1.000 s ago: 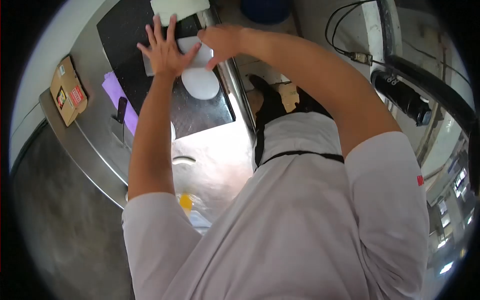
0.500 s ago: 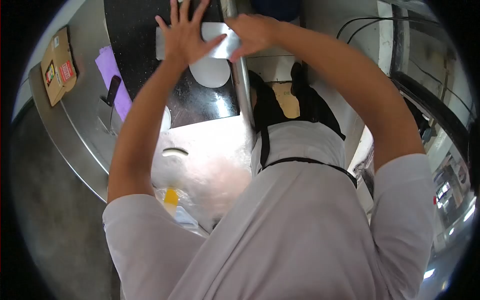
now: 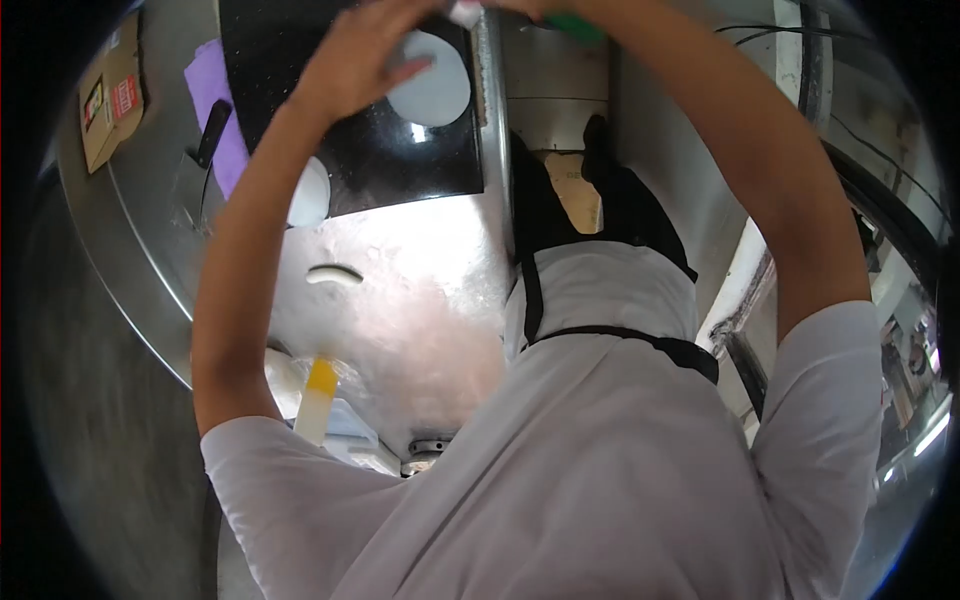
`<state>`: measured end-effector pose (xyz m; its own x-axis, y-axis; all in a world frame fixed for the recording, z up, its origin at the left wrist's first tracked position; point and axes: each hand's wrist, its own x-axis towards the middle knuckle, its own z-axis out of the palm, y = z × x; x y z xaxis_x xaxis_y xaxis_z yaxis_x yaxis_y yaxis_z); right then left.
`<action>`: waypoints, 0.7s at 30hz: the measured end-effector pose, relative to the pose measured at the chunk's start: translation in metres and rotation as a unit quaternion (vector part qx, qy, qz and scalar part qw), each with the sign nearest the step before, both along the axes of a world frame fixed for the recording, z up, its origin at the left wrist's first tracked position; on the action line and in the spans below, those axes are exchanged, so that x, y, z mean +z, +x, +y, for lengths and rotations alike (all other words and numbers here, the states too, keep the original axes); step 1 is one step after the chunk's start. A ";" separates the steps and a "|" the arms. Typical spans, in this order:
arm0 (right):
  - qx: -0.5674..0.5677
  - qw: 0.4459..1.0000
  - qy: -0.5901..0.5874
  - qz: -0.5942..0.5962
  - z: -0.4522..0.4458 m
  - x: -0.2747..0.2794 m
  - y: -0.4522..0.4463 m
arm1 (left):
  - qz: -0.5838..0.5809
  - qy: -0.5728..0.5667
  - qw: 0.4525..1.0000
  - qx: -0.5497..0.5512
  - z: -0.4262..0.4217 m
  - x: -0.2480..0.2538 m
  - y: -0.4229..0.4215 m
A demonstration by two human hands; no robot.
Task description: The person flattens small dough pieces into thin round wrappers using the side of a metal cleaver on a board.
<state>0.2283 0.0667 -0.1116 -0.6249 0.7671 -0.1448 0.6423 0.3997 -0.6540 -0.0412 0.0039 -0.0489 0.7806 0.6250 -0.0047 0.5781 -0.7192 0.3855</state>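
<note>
My left hand (image 3: 355,60) is over the black board (image 3: 400,165), its thumb stretched out across a round white disc (image 3: 445,90). Its fingertips run up to the top edge of the view. A small white piece (image 3: 465,13) shows beside them. My right hand (image 3: 530,5) is mostly cut off at the top, beyond the board's right edge. A green handle (image 3: 575,27) sticks out beside its wrist; the wide metal blade of the cleaver is out of sight. Another white disc (image 3: 311,192) lies at the board's lower left edge, partly behind my left forearm.
A curved white strip (image 3: 335,274) lies on the metal counter (image 3: 400,320). Nearer are a yellow-and-white object (image 3: 318,385) and a clear plastic container (image 3: 350,430). Leftward are a purple cloth (image 3: 215,85), a dark-handled tool (image 3: 212,135) and a cardboard box (image 3: 112,95).
The metal blade, pressed flat on the board under both hands before, has left the white disc. Both hands have moved up the view, and the camera view has shifted.
</note>
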 end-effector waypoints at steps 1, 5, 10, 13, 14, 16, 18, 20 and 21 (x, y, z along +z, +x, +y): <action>-0.022 0.986 -0.087 0.137 -0.046 0.041 0.009 | 0.034 0.006 0.999 -0.029 -0.014 0.016 0.003; -0.079 0.982 -0.145 0.087 -0.133 0.021 0.017 | 0.074 0.062 0.995 -0.027 -0.034 0.031 0.019; -0.072 0.953 -0.260 0.138 -0.188 0.035 0.033 | 0.137 -0.037 0.990 0.022 -0.026 0.077 0.032; -0.056 0.962 -0.257 0.075 -0.204 0.040 0.050 | 0.081 -0.211 0.970 0.087 -0.024 0.082 0.017; -0.047 0.960 -0.271 0.060 -0.204 0.045 0.057 | 0.084 -0.207 0.969 0.104 -0.024 0.086 0.016; -0.012 0.963 -0.265 0.047 -0.203 0.051 0.073 | 0.051 -0.337 0.906 0.249 -0.034 0.095 0.006; 0.029 0.964 -0.262 0.039 -0.195 0.056 0.085 | 0.045 -0.321 0.900 0.291 -0.042 0.097 -0.015; -0.006 0.967 -0.255 0.023 -0.174 0.055 0.092 | -0.033 -0.359 0.853 0.377 -0.055 0.096 -0.032; -0.011 0.958 -0.271 0.091 -0.163 0.048 0.096 | -0.067 -0.383 0.821 0.418 -0.061 0.099 -0.041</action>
